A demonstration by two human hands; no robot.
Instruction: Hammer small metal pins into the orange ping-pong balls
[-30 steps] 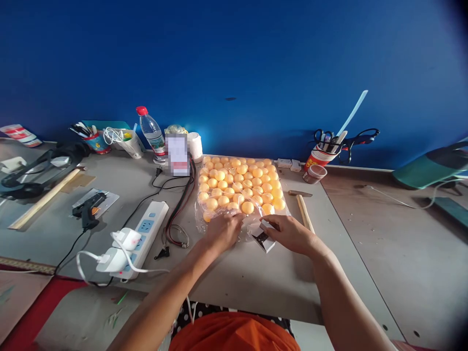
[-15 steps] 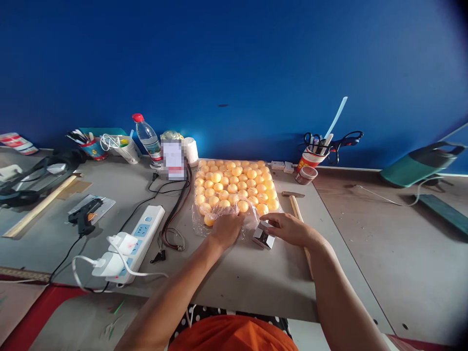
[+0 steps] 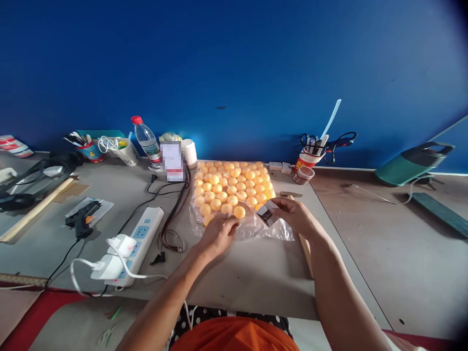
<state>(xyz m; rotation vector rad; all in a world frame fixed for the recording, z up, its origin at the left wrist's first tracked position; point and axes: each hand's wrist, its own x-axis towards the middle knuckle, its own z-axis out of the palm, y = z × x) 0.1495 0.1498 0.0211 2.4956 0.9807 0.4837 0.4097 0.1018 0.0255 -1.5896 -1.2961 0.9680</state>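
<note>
A clear plastic bag [image 3: 256, 228] full of several orange balls [image 3: 234, 184] lies flat on the table in front of me. My left hand [image 3: 216, 236] rests on the bag's near edge with its fingers curled, pinching the plastic just below one ball. My right hand [image 3: 297, 214] is closed on a small white and black box [image 3: 268, 213], held slightly above the bag's open near end.
Left of the bag lie a white power strip [image 3: 137, 240] with plugs, dark cables [image 3: 175, 209] and a glue gun [image 3: 81, 218]. A water bottle [image 3: 146, 140] and cups stand at the wall. A cup of scissors [image 3: 310, 155] and a wooden-handled hammer [image 3: 298, 219] are on the right.
My right hand has lifted the small box off the table and brought it over the bag's near end. My left hand slid slightly toward me along the plastic.
</note>
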